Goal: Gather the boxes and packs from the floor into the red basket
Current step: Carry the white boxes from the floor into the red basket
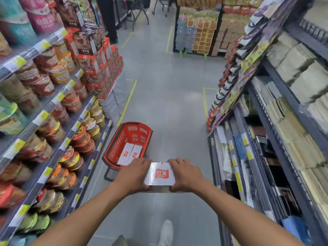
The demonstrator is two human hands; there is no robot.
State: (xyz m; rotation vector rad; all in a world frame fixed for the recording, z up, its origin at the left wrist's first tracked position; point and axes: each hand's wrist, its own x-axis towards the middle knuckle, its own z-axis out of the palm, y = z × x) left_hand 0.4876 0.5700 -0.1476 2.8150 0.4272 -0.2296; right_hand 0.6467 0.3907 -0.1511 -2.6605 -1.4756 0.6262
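We're in a supermarket aisle, grey tiled floor (168,82) running away down the middle, instant-noodle bowls (58,71) stacked on the left shelves, stationery racks (266,157) on the right.

The fingers (144,163) are curled over the far edge of a white carton with a red logo (160,174). The left hand (134,174) clamps its left end and the right hand (184,174) clamps its right end, thumbs tucked at the near edge. So both hands are closed on the carton, and it is held up off the floor, level, logo face up.

Just beyond it to the left sits the red basket (115,148) on the floor, near the foot of the left shelves, with two matching white cartons (130,153) lying side by side inside. The held carton hovers at the basket's near right corner, not yet over the opening.

It looks like stiff card under glossy wrap, so it should hold its shape, though that film could be slippery. The two-handed end grip suggests some weight; taking it by the short ends, as here, seems the sound choice. I'd judge there's room at the far end of the basket or on top of the pair.

Down at the near edge, a white shoe (166,231) is planted on the floor.
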